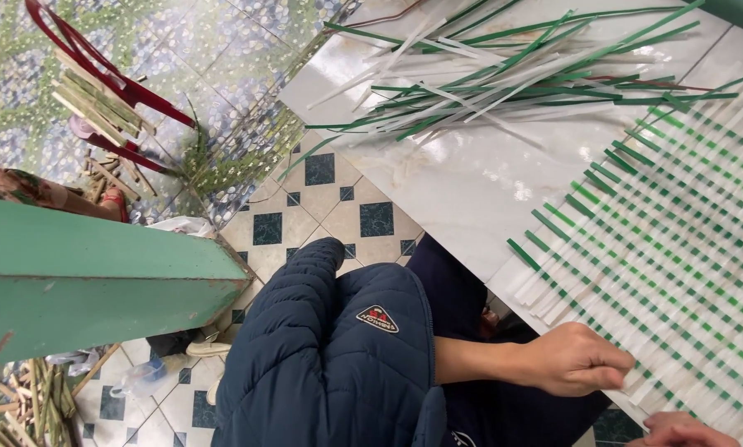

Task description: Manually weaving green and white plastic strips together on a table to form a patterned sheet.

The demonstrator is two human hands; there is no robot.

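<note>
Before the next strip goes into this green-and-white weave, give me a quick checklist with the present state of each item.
1. Hand on the weave: the upper hand rests on the edge of the woven mat. Ok.
2. Other hand: the lower hand is partly out of frame; its hold is unclear. Cannot tell.
3. Spare strips: a loose pile of green and white strips lies on the white slab. Ok.
4. Weave pattern: the rows look even. Ok.
5. Strip ends at the edge: uneven, some splayed. Not ok.
</note>
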